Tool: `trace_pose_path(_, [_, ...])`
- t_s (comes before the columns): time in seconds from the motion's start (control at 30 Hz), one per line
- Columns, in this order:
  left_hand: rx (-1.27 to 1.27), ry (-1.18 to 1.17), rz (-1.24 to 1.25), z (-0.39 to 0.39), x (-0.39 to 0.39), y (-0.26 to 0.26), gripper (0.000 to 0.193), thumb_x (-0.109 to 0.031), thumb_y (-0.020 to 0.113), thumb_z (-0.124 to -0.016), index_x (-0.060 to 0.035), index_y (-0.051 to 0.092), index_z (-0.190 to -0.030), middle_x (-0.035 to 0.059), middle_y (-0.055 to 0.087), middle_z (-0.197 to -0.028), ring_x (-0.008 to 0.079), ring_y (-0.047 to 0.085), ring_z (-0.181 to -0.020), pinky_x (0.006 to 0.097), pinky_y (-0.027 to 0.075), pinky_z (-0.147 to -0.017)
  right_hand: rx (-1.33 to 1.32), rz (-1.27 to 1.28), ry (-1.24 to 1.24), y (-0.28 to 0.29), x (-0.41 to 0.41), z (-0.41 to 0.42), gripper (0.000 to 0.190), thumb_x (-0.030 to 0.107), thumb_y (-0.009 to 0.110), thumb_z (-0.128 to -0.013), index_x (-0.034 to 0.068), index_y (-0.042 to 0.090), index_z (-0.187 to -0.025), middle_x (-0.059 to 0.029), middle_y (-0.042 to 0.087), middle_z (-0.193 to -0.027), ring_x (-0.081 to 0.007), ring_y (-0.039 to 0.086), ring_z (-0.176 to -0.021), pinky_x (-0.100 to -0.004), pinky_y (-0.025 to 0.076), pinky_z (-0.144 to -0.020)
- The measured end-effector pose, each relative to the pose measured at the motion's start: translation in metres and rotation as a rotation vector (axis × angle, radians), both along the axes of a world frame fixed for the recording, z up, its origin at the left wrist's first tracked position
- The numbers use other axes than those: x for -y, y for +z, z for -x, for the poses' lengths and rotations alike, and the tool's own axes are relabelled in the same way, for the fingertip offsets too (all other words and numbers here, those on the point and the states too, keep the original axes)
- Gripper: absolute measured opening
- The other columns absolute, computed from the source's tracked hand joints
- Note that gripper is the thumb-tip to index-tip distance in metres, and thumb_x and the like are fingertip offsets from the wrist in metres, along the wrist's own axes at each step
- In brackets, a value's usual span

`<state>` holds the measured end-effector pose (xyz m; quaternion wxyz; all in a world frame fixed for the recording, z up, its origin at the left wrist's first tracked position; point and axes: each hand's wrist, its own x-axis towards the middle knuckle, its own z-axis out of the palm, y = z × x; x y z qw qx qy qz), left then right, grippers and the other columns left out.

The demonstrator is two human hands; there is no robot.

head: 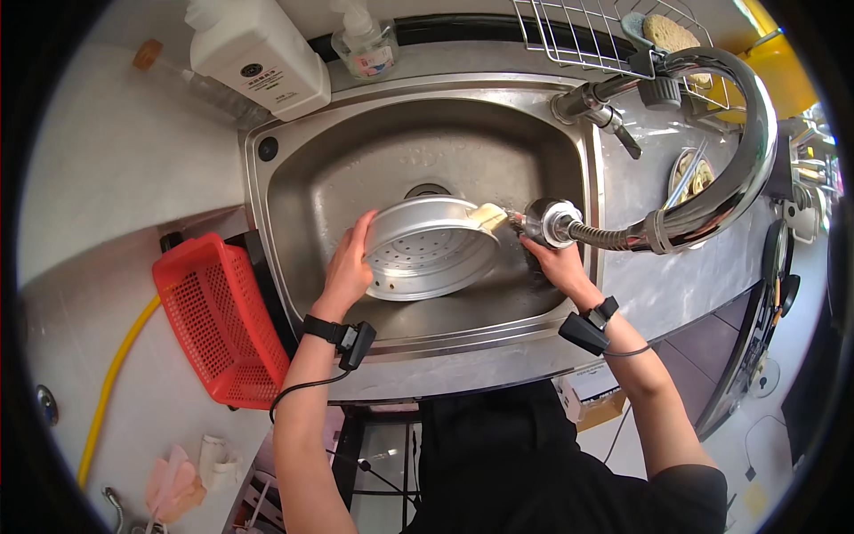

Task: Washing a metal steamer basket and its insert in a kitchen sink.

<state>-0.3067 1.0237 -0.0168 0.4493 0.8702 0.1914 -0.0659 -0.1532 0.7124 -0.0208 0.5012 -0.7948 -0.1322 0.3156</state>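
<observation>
A round aluminium steamer tray [427, 257] with a perforated bottom is tilted on its side in the stainless steel sink [427, 143]. My left hand [347, 267] grips its left wall, thumb and fingers over the rim. On the tray's right side is a pale yellow handle [489, 216]. Close to that handle, my right hand [559, 265] pinches a small dark scrubber [513, 219], apparently steel wool. The chrome faucet head [552, 223] hangs over the right fingers and hides part of them. Behind the tray, the drain [427, 189] is partly covered.
A curved chrome faucet [754, 160] arches in from the right. To the left stands a red perforated plastic basket [220, 320]. A white jug [260, 60] and a pump bottle [365, 47] stand behind the sink. A wire rack [567, 37] holds a sponge [670, 33].
</observation>
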Motion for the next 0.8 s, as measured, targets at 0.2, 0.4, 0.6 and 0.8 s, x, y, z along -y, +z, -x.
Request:
trace_pose_path(0.2, [0.046, -0.036, -0.01, -0.003, 0.004, 0.004, 0.077, 0.016, 0.042, -0.068, -0.0188, 0.036, -0.136, 0.0187, 0.054, -0.112, 0.038, 0.054, -0.103, 0.0421, 0.045, -0.086, 0.18, -0.172, 0.262, 0.053, -0.045, 0.006, 0.038, 0.0, 0.062, -0.085, 0.003, 0.055, -0.122, -0.0057, 0.058, -0.122, -0.0158, 0.052, -0.114, -0.0307, 0.039, -0.099])
trace_pose_path(0.4, [0.044, 0.074, 0.123, 0.005, 0.001, -0.008, 0.077, 0.017, 0.04, -0.068, -0.0162, 0.036, -0.137, 0.0212, 0.051, -0.122, 0.038, 0.051, -0.114, 0.0406, 0.042, -0.095, -0.229, 0.148, 0.112, 0.001, -0.006, 0.013, 0.041, 0.015, 0.067, -0.085, 0.004, 0.055, -0.123, -0.0099, 0.059, -0.12, -0.0175, 0.052, -0.113, -0.0301, 0.039, -0.098])
trace_pose_path(0.6, [0.041, 0.114, 0.26, 0.009, 0.011, -0.017, 0.077, 0.017, 0.038, -0.068, -0.0114, 0.033, -0.139, 0.0213, 0.047, -0.131, 0.0342, 0.046, -0.123, 0.0374, 0.039, -0.1, -0.244, -0.103, -0.251, -0.005, -0.013, 0.006, 0.038, 0.015, 0.066, -0.087, 0.001, 0.054, -0.12, -0.003, 0.06, -0.109, -0.0117, 0.053, -0.1, -0.0276, 0.043, -0.09])
trace_pose_path(0.8, [0.06, 0.134, 0.12, 0.015, 0.007, -0.031, 0.075, 0.01, 0.047, -0.073, -0.0132, 0.029, -0.142, 0.0187, 0.048, -0.121, 0.0338, 0.05, -0.11, 0.0399, 0.043, -0.096, -0.081, -0.037, -0.037, 0.022, -0.034, 0.006, 0.028, 0.011, 0.07, -0.082, 0.002, 0.059, -0.106, -0.0008, 0.06, -0.094, -0.0085, 0.054, -0.088, -0.0253, 0.046, -0.081])
